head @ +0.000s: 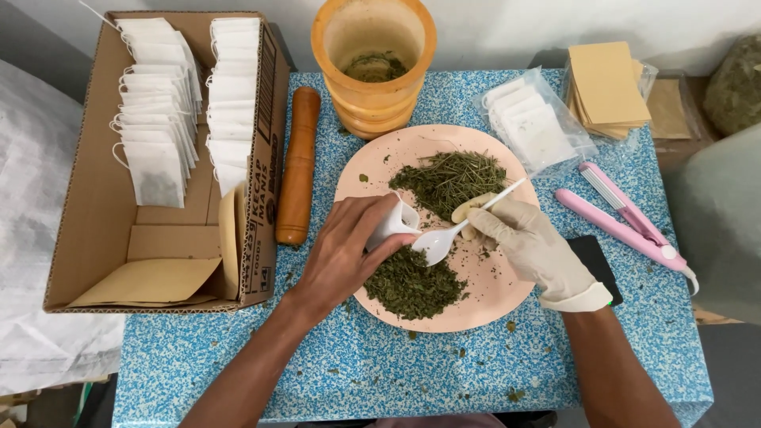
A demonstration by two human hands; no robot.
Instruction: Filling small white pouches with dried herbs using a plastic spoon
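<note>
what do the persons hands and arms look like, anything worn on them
The left hand is bare, with no glove, ring or watch in view. The right hand wears a thin, cream-white disposable glove with a rolled cuff at the wrist. Both forearms are bare, with no sleeves showing.

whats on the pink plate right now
On the pink plate lie two heaps of dried green herbs, one twiggy, one finer. The left hand and gloved right hand cover the plate's middle, so anything under them is hidden.
</note>
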